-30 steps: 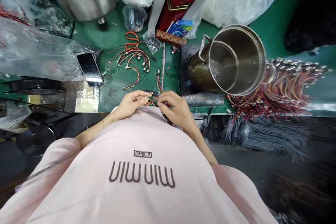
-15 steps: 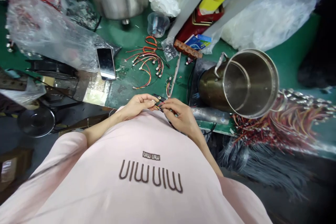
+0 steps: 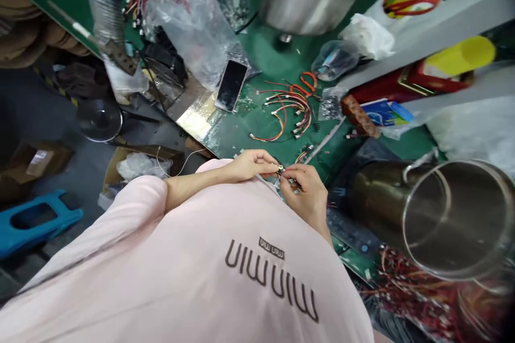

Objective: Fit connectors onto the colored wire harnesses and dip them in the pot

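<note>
My left hand (image 3: 250, 166) and my right hand (image 3: 306, 193) meet in front of my chest. Their fingertips pinch a small connector with thin coloured wires (image 3: 282, 171), and my fingers hide most of it. A short bunch of red and yellow wires (image 3: 301, 157) lies just beyond my right hand. Farther up the green work mat (image 3: 257, 123) lies a loose group of finished wire harnesses (image 3: 290, 113) with white connectors. Orange-handled pliers (image 3: 308, 83) sit beside them.
A smartphone (image 3: 230, 86) lies on foil left of the harnesses. A large steel pot (image 3: 450, 220) stands at the right, above a heap of red wire bundles (image 3: 410, 289). A steel basin (image 3: 309, 0), plastic bags (image 3: 189, 16) and a plastic cup (image 3: 335, 60) sit beyond.
The whole view has swung and tilted, so the table now slants and the pot sits lower right. My hands stay together on the connector, a little closer to my chest.
</note>
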Demonstrator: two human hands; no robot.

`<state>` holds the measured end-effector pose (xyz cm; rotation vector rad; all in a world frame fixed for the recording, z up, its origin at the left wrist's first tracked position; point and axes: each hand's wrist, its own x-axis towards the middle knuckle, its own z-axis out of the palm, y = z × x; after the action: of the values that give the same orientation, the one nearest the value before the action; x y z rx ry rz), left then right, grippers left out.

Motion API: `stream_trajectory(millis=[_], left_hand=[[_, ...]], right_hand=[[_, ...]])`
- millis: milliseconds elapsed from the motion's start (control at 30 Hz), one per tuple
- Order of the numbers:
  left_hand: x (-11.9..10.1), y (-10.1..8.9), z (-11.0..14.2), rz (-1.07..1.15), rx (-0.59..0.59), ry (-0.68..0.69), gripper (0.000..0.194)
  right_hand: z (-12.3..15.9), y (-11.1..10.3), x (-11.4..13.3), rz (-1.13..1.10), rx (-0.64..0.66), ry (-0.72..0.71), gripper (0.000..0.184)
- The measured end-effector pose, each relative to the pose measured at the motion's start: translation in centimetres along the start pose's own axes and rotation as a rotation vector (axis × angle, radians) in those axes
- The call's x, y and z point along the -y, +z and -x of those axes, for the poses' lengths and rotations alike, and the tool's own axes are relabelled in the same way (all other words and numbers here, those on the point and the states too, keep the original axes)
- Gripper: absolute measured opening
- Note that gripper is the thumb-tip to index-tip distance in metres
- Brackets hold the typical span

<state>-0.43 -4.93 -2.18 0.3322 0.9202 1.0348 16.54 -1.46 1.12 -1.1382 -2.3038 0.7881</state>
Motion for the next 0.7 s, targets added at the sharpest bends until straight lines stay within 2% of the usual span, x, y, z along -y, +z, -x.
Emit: stream_trajectory(millis=[167, 267, 433, 633, 700], left_hand=[[1.0, -1.0, 0.5, 0.073, -0.093, 0.038, 0.047], [1.3, -1.7, 0.9, 0.105, -0.136, 0.067, 0.047], [1.8, -2.5, 1.4, 0.158, -0.111, 0.107, 0.048], [1.8, -2.9, 1.7, 0.181, -0.117, 0.134, 0.05], [1.6, -3.0, 1.7, 0.181, -0.131, 0.116, 0.047]], right_hand=[[-1.1, 1.8, 0.5, 0.048, -0.009, -0.07, 0.01], [-1.7, 2.0, 0.8, -0.049, 0.066, -0.006, 0.01], [-2.3, 1.7, 1.3, -0.16, 0.214, 0.116, 0.008], [-3.0, 2.5, 2.0, -0.167, 0.18, 0.136, 0.008], [-3.3, 2.5, 2.0, -0.186, 0.207, 0.135, 0.007]])
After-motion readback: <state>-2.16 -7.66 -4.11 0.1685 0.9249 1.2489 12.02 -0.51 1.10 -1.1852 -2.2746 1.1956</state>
